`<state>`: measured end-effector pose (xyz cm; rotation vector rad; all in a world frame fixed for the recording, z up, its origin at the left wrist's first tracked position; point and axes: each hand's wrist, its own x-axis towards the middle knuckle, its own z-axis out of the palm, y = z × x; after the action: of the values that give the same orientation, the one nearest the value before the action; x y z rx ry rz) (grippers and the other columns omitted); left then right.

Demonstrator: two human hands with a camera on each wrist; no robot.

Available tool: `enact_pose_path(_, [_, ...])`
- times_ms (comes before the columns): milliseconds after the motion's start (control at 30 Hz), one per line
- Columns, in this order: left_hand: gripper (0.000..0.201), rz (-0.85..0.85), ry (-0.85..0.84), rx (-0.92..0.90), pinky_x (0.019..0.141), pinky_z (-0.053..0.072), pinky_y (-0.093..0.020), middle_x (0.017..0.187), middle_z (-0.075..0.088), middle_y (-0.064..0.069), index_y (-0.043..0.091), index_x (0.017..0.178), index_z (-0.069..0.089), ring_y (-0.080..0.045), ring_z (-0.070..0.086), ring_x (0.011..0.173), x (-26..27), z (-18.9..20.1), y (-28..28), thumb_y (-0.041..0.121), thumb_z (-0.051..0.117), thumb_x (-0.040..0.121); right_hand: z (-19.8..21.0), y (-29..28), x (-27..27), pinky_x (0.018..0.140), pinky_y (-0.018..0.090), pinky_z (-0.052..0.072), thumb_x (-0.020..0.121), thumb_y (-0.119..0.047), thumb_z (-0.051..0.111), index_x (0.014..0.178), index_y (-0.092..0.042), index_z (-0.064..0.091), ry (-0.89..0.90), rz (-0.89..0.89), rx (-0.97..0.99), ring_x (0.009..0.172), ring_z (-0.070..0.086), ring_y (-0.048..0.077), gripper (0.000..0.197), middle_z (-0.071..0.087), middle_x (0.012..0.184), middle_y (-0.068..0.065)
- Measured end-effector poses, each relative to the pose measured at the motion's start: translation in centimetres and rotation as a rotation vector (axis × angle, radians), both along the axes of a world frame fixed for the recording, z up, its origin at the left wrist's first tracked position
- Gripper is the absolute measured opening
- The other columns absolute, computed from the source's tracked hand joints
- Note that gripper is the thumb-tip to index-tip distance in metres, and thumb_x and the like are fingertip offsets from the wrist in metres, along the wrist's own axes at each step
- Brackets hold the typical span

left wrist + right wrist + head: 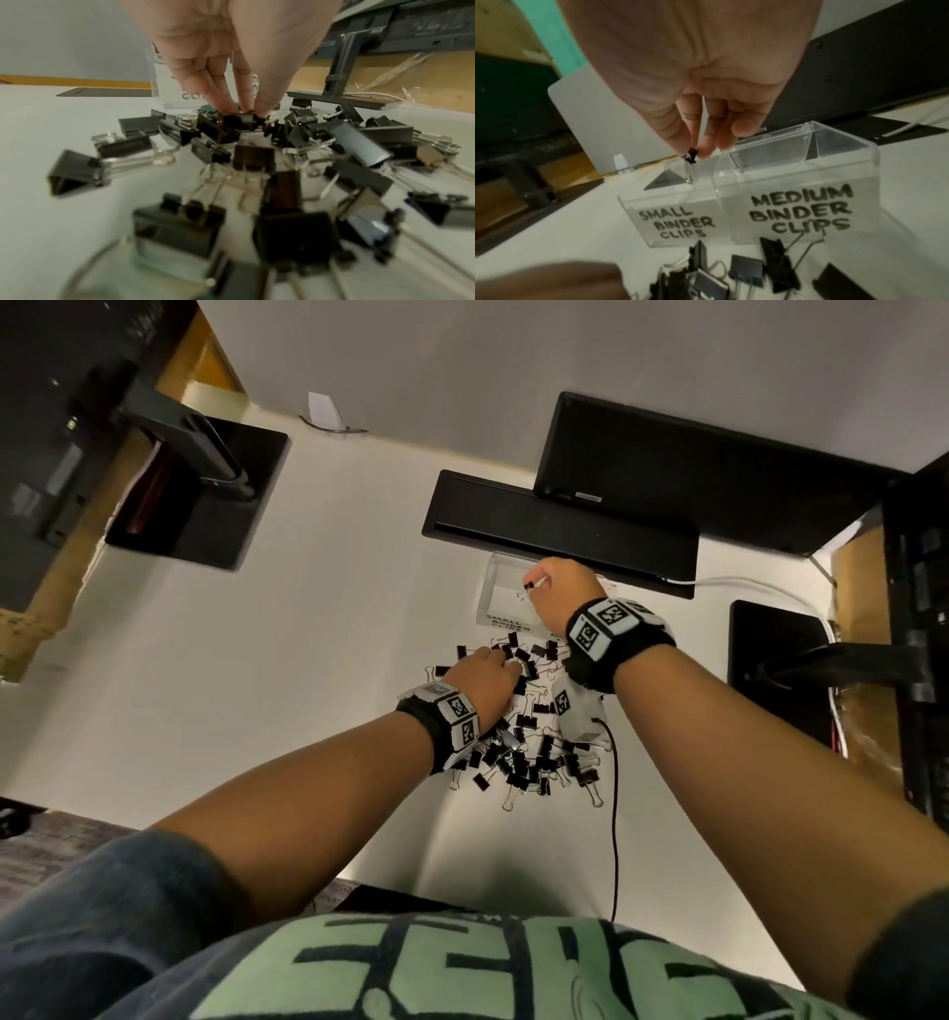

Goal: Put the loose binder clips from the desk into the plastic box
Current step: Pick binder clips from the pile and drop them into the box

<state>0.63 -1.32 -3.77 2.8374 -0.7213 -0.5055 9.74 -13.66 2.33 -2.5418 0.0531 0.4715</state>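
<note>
Left hand [485, 677] hiding part of clip pile [529, 752]

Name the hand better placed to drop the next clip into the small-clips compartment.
Right. The right hand already pinches a small binder clip above the compartment marked SMALL BINDER CLIPS. The left hand is down at the pile on the desk, fingertips closing on a clip there.

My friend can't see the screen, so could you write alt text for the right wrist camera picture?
A right hand pinches a small black binder clip above the clear plastic box, over the compartment labelled "SMALL BINDER CLIPS"; beside it is one labelled "MEDIUM BINDER CLIPS". Loose black clips lie on the pale desk in front.
</note>
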Motion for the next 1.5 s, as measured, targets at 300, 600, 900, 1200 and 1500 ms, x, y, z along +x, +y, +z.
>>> enact_pose_path(300, [0.018,0.281,0.029,-0.382,0.065,0.04,-0.025,0.103,0.049,-0.003,0.012,0.106,0.051,-0.011,0.051,0.072,0.6,2.4,1.3,0.025,0.045,0.097,0.0,-1.9,-2.7,0.069,0.021,0.045,0.093,-0.014,0.044,0.11,-0.021,0.064,-0.076,-0.132,0.136,0.086,0.056,0.011,0.027,0.061,0.11,0.002])
enact_pose_path(600, [0.012,0.39,0.043,-0.472,0.086,0.052,-0.039,0.11,0.051,-0.005,0.012,0.1,0.056,-0.023,0.061,0.086,6.8,4.6,0.3,0.02,0.054,0.092,-3.2,-3.2,-10.0,0.082,0.026,0.046,0.088,-0.006,0.051,0.098,-0.013,0.068,0.095,0.002,0.057,0.093,0.057,0.015,0.021,0.062,0.104,0.003])
enact_pose_path(900, [0.014,0.303,-0.03,-0.331,0.082,0.053,-0.036,0.111,0.053,-0.003,0.016,0.104,0.057,-0.019,0.055,0.099,3.7,3.2,0.9,0.014,0.053,0.091,-5.3,-3.8,-11.2,0.087,0.031,0.049,0.088,-0.015,0.061,0.101,-0.015,0.066,0.076,0.126,-0.07,0.098,0.053,0.016,0.014,0.057,0.103,0.001])
enact_pose_path(1200, [0.028,0.137,0.052,-0.097,0.069,0.042,-0.029,0.116,0.05,-0.008,0.012,0.11,0.061,-0.027,0.051,0.103,-0.7,-0.5,2.0,0.009,0.062,0.081,-5.8,-4.3,-11.3,0.085,0.03,0.042,0.091,-0.009,0.048,0.096,-0.013,0.063,0.099,0.098,-0.081,0.108,0.044,0.02,0.016,0.051,0.108,0.006])
enact_pose_path(1500, [0.022,0.159,0.004,-0.247,0.08,0.049,-0.036,0.111,0.053,-0.01,0.01,0.109,0.061,-0.026,0.051,0.101,-0.7,0.5,1.5,0.018,0.052,0.09,-5.5,-4.8,-12.9,0.098,0.033,0.039,0.084,-0.016,0.059,0.11,-0.018,0.06,0.068,0.174,-0.137,0.115,0.042,0.022,0.026,0.054,0.113,0.002])
